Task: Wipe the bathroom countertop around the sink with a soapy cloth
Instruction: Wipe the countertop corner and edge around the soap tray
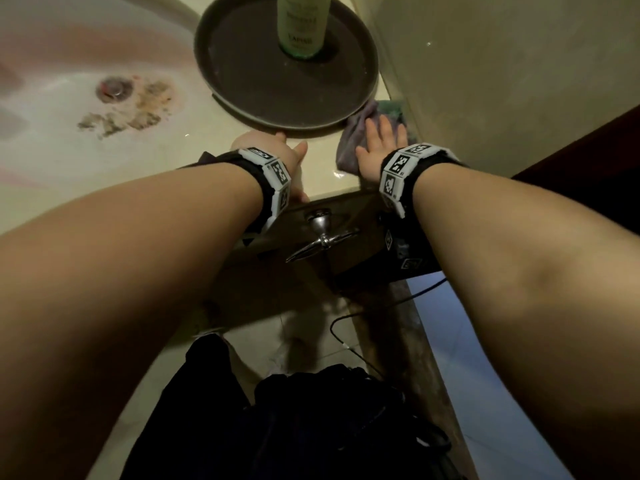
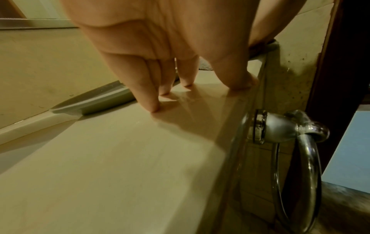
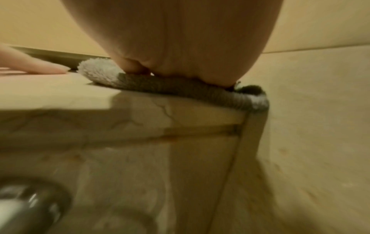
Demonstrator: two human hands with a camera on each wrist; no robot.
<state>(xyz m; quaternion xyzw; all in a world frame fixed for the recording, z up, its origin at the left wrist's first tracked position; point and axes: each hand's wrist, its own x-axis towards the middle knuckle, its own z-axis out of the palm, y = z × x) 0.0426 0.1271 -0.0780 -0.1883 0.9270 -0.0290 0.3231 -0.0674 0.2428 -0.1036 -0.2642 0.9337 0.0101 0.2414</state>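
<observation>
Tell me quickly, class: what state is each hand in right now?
Left hand: open, straight fingers resting on the countertop, holding nothing.
Right hand: open, pressed flat on the cloth near the wall.

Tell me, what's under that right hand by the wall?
A purple-grey cloth lies flat under the right hand, pressed onto the countertop near its front corner. The counter surface beneath the cloth is covered, so its state cannot be seen.

Beige countertop point(image 1: 194, 161), round tray point(image 1: 242, 98), cloth point(image 1: 349, 147)
</observation>
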